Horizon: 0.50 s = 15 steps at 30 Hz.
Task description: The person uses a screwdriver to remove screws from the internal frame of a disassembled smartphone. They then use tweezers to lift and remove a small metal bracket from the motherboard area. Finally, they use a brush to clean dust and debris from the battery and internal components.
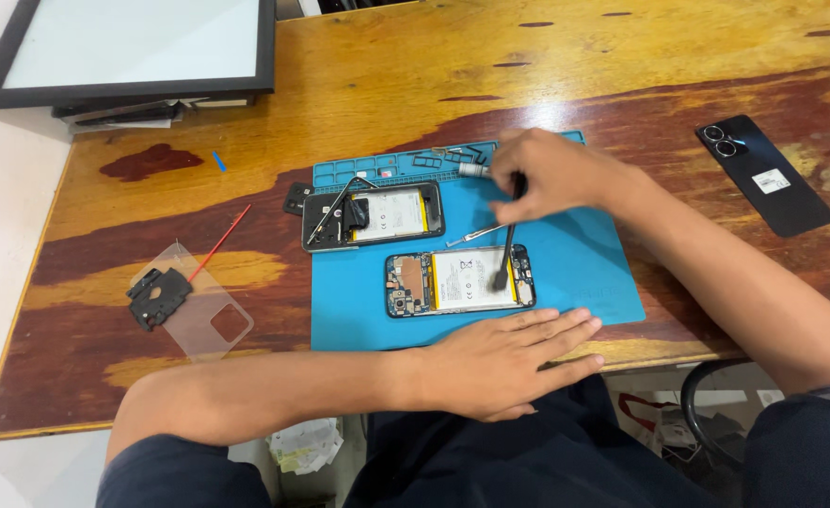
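White-labelled battery (469,279) under right hand's (542,174) black brush (506,246).

Bright, even light fills the scene, and the glossy wooden counter (434,85) shows a soft sheen along its far side. Shadows are faint and short, lying just under the left hand (504,362) and forearm. The right hand (547,174) is slightly motion-blurred. The wide lens bends the counter's edges outward.

1. I see an opened black smartphone with white battery and exposed circuit board (460,281), lying flat, back up, on the blue mat's near part.
2. A slim black brush-like tool (506,252) stands tilted, tip touching the battery's right end.
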Motion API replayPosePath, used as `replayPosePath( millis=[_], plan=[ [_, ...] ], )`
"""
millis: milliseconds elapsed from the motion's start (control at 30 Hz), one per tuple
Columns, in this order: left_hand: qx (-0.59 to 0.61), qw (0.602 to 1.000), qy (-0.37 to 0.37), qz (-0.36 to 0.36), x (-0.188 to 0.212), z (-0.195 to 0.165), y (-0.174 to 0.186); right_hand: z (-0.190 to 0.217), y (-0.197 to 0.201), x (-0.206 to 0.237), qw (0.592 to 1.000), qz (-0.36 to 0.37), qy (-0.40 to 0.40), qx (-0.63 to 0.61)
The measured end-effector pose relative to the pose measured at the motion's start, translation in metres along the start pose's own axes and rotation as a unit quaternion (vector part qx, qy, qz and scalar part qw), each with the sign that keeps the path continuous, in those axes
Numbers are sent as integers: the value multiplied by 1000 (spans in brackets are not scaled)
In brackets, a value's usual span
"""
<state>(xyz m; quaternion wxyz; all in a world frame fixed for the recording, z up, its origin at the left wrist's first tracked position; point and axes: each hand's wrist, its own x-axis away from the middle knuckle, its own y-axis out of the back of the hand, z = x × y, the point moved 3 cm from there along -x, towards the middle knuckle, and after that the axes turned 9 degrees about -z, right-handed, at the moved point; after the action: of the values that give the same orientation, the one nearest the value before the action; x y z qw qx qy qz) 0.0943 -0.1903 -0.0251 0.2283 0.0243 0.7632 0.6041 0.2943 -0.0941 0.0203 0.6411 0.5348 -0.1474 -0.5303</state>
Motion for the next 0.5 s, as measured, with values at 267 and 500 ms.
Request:
replayPosePath(
  millis=[267, 500],
  plan=[
    [25, 1000, 10, -6, -1, 1, 2, 5, 2, 2, 1000, -8, 13, 12],
    [3, 1000, 21, 3, -2, 0, 2, -23, 19, 6, 995, -53, -46, 67]
  ],
)
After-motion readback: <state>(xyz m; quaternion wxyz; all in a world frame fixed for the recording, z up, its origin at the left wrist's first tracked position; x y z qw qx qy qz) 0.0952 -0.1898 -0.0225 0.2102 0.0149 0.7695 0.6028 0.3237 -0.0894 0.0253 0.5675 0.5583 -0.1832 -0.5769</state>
